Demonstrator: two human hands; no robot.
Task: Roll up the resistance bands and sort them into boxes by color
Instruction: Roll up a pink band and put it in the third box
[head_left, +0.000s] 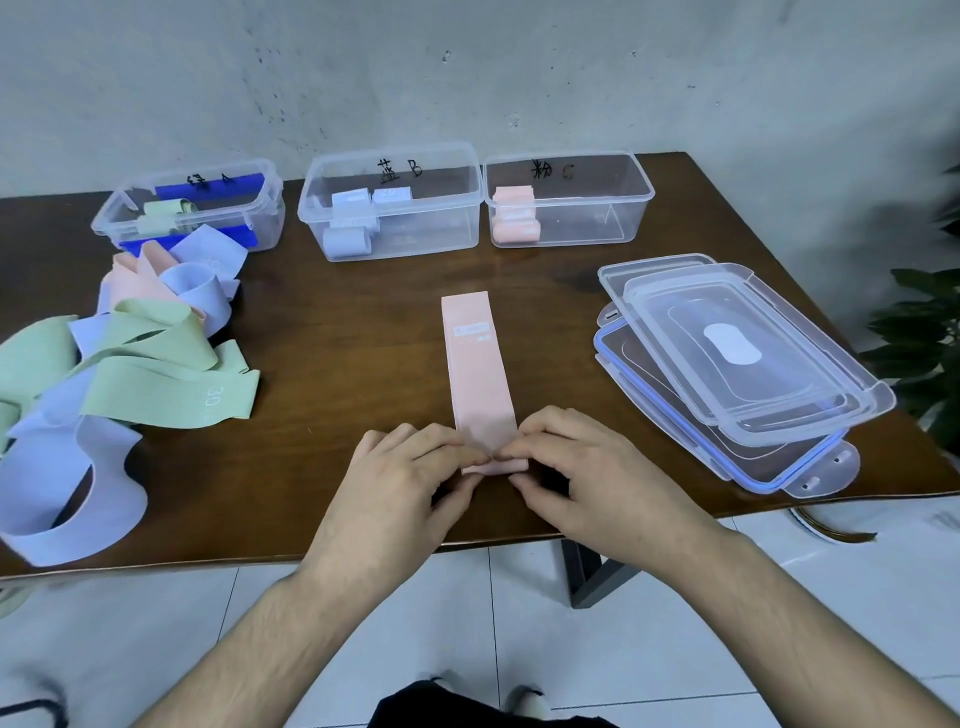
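Ahead, rolls in three boxes (395, 208); both hands (493, 467) pinching pink band's (475, 358) end.

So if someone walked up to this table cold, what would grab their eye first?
Probably the pink band laid flat mid-table, its near end being rolled by the left hand and right hand. Next, the loose heap of green, blue and pink bands at the left. Then the three clear boxes along the back edge holding rolled bands, and the stacked lids on the right.
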